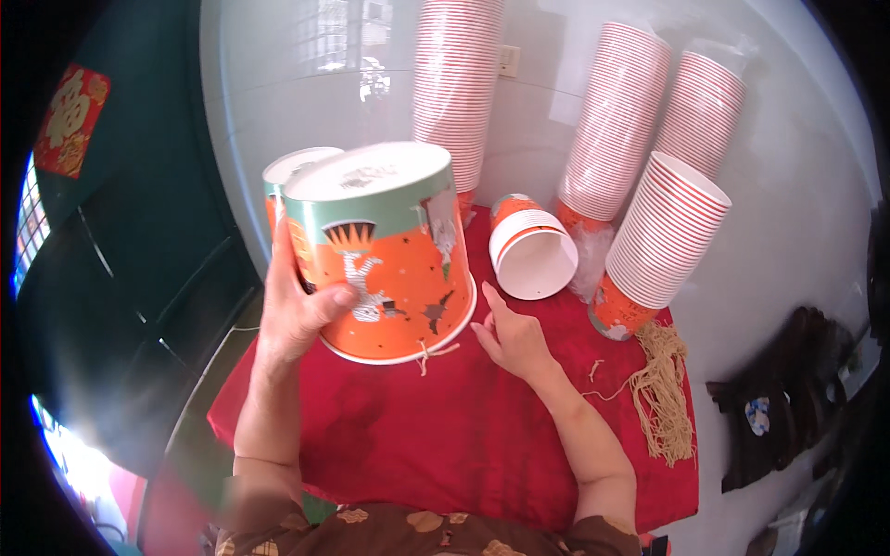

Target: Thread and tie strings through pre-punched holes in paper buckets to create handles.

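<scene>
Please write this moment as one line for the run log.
left hand: holds upturned orange-green paper bucket | right hand: open, resting on red cloth | string: beside cup stacks

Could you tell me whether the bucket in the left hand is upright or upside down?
Upside down: the bucket has its flat white base on top and its wide rim at the bottom, in the left hand.

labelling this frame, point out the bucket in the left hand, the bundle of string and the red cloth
paper bucket (pixel 389 269), head view, on its orange side wall
string bundle (pixel 663 394), head view, mid strands
red cloth (pixel 436 435), head view, bare middle part
</scene>
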Demonstrator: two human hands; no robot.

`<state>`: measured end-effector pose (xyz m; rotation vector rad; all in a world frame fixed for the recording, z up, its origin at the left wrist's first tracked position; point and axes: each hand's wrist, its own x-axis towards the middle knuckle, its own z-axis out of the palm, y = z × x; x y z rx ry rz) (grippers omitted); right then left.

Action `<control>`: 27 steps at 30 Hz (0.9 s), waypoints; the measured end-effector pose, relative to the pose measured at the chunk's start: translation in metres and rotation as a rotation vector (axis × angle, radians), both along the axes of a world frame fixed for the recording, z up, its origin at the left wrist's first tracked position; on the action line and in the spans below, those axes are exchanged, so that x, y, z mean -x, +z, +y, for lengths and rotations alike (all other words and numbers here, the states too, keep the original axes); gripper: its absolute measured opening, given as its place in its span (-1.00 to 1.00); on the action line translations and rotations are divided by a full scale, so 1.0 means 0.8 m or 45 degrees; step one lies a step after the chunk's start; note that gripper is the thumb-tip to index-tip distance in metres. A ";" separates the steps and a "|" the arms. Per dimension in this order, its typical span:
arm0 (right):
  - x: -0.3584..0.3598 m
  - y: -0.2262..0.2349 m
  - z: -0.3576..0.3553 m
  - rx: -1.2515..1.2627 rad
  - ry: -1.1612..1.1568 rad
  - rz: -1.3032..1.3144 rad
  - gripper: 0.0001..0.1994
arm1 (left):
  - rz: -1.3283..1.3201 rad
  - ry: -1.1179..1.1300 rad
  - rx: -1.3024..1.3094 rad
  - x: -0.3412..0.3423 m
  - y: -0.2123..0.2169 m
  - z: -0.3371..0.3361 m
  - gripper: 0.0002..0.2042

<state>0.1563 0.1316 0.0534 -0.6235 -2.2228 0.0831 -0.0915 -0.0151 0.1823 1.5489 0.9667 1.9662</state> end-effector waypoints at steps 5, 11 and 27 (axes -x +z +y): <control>-0.010 -0.058 0.024 -0.099 -0.060 -0.417 -0.60 | 0.072 0.337 -0.063 0.057 0.018 -0.042 0.05; -0.008 -0.086 0.037 -0.115 0.004 -0.153 -0.78 | 0.103 0.640 -0.189 0.152 0.041 -0.063 -0.09; -0.005 -0.089 0.032 -0.059 -0.112 -0.191 -0.85 | -0.178 0.286 -0.274 0.338 0.006 0.057 -0.24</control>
